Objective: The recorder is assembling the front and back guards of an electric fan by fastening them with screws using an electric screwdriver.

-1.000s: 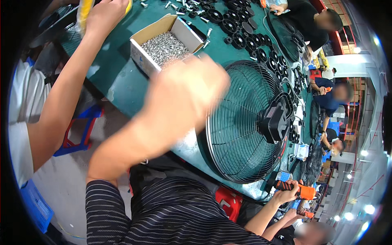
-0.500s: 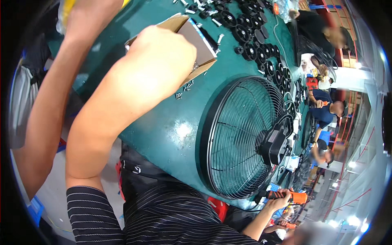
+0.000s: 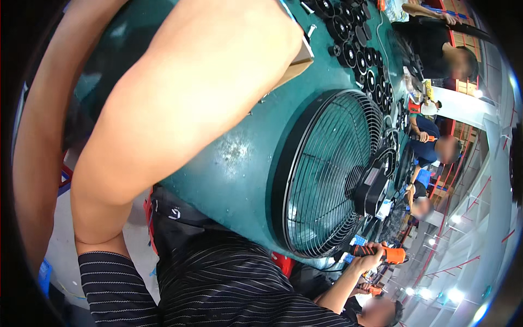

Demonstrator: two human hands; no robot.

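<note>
My left hand (image 3: 260,34) reaches to the top edge, over a cardboard box (image 3: 297,70). Its fingers are hidden, and only a corner of the box shows past it. On the right, my right hand (image 3: 368,261) is wrapped round an orange and black electric screwdriver (image 3: 393,255). Between my hands a black round fan with a wire grille (image 3: 327,174) stands on the green table (image 3: 223,180). Its black motor housing (image 3: 373,189) faces right, close to the screwdriver.
Several black round parts (image 3: 348,54) lie beyond the box, with loose screws (image 3: 311,30) nearby. Another person's bare arm (image 3: 41,136) extends along the far left. Co-workers (image 3: 427,141) work along the table at right, some holding orange tools.
My view has shifted; my left arm looks larger and its hand sits higher, partly out of frame. The box is mostly covered now. My right hand still grips the screwdriver.
</note>
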